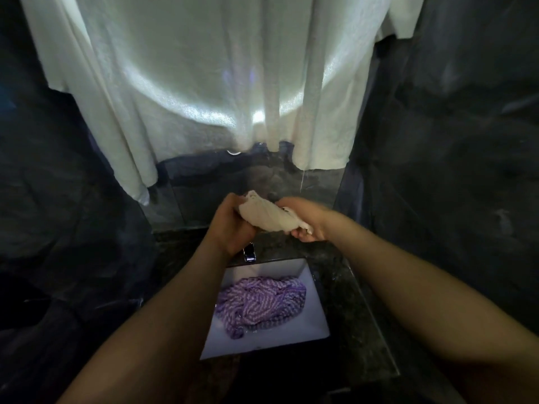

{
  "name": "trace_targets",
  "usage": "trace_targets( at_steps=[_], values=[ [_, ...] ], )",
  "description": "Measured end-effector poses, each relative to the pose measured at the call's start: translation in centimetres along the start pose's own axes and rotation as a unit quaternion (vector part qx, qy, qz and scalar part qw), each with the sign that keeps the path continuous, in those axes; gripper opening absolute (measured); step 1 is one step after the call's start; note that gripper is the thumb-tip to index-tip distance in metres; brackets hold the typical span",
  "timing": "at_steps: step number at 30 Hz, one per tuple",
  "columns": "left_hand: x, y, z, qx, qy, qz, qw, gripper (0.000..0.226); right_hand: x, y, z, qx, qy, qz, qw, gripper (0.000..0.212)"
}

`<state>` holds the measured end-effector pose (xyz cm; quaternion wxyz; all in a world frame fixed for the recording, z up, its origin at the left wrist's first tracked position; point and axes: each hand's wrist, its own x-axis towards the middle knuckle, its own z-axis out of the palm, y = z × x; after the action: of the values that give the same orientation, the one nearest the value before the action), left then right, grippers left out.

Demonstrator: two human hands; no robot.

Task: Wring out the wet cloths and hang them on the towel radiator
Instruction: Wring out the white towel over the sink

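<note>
A white rectangular sink [314,323] is sitting recessed in a dark speckled stone desk [345,298], with a chrome tap [249,253] standing at its far rim. Large pale towels [204,83] are hanging in long folds above and behind, catching a bright arc of light. A loose thread [302,179] is dangling from the right hem. Dark veined stone walls [452,141] are closing in on both sides.

Dim room, dark marbled walls [452,141], dark speckled counter [344,301], white square sink [315,316], chrome tap [250,253]
</note>
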<state>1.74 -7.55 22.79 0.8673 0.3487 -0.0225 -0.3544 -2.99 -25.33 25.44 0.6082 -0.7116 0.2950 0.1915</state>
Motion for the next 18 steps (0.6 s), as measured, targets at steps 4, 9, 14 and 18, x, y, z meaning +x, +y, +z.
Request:
trace_targets(
  at_steps=[4, 9, 14, 18],
  values=[
    [-0.8, 0.6, 0.1, 0.105, -0.034, 0.061, 0.992, 0.038, 0.0, -0.2, -0.3, 0.127, -0.051, 0.06, 0.989, 0.033],
    [-0.6, 1.0, 1.4, 0.198, -0.055, 0.1, 0.974, 0.069, -0.9, -0.9, 0.8, 0.177, -0.161, 0.11, 0.965, 0.042],
    [-0.1, 1.8, 2.9, 0.182, -0.074, 0.155, 0.968, 0.045, -0.1, -1.1, 1.3, 0.184, -0.196, 0.105, 0.957, 0.054],
    [0.0, 1.7, 4.6, 0.114, -0.032, 0.166, 0.979, 0.033, -0.2, -1.5, 1.6, 0.211, -0.157, 0.084, 0.961, 0.049]
  ],
)
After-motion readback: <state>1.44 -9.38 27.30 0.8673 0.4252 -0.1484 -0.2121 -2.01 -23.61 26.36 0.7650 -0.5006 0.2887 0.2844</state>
